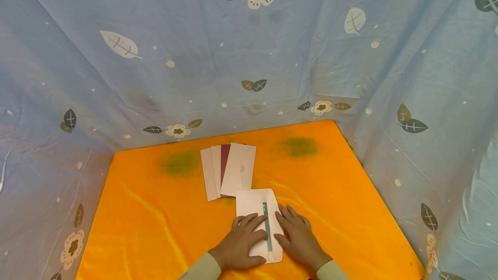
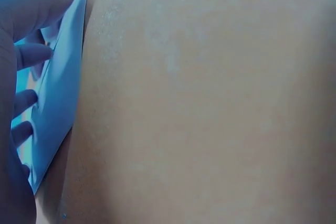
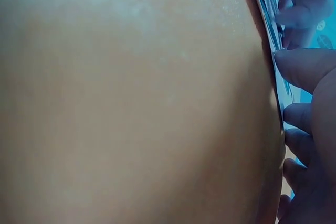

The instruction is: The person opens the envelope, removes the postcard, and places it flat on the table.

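Observation:
A white envelope [image 1: 250, 200] lies flat near the front of the table, its flap [image 1: 277, 228] unfolded toward the right. A narrow green strip with pale lettering [image 1: 268, 232] runs along the flap's inner side. My left hand [image 1: 243, 241] rests spread over the envelope's body, fingertips beside the green strip. At the flap's outer edge, my right hand [image 1: 299, 237] touches the paper with its fingers and thumb. In the left wrist view the envelope [image 2: 63, 77] shows obliquely under the fingers; the right wrist view has its edge [image 3: 273, 45] under the thumb.
Behind the envelope lies a fanned group of pale envelopes [image 1: 239, 167] with a dark red one [image 1: 224, 157] among them. An orange cloth [image 1: 155, 211] covers the table. Blue patterned curtains [image 1: 194, 55] stand along the back and both sides.

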The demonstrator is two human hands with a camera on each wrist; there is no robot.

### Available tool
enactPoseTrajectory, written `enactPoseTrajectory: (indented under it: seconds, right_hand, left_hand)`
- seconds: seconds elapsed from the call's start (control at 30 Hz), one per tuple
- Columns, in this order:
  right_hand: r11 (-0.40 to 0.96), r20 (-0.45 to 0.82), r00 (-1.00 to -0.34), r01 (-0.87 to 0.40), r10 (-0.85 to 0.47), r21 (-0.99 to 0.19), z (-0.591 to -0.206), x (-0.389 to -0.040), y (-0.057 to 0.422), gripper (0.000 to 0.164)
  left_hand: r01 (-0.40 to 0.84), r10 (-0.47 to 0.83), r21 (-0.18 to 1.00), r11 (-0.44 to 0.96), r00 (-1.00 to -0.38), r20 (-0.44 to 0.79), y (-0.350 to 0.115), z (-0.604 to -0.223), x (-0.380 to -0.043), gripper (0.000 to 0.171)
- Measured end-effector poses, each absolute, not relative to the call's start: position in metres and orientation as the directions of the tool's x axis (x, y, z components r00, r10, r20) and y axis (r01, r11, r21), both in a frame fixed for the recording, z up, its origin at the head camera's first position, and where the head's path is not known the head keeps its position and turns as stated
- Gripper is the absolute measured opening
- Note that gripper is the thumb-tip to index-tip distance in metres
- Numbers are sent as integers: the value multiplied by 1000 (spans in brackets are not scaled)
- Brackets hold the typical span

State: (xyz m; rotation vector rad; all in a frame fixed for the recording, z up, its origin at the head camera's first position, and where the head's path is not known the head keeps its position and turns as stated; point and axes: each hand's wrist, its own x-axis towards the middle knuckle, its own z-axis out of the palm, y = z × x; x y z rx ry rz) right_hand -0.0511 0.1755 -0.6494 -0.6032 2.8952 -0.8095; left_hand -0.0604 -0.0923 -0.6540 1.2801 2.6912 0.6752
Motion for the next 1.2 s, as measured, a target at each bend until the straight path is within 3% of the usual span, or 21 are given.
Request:
enactPoseTrajectory:
  seconds: [0.17,0.5,0.97,1.2]
  right_hand:
    - [782,61,-919,-365,-389,-505,-650,-51,176,63]
    - [763,35,-914,-358,-404,-538,-652,-52,180,64]
    - [759,95,-910,-392,-404,-520,-651,-52,182,66]
    - [760,88,-910,-389,-406,-521,-651,-54,182,66]
  left_hand:
    - [710,757,437,552,-646,93,-90,-652,-62,49]
    - [705,757,464,536,-645,105,-80,-655,-71,34]
    - [692,666,435,576,-706,241,-68,-661,-63,35]
    - [704,660,427,568,-699,274,-67,-663,-64,31]
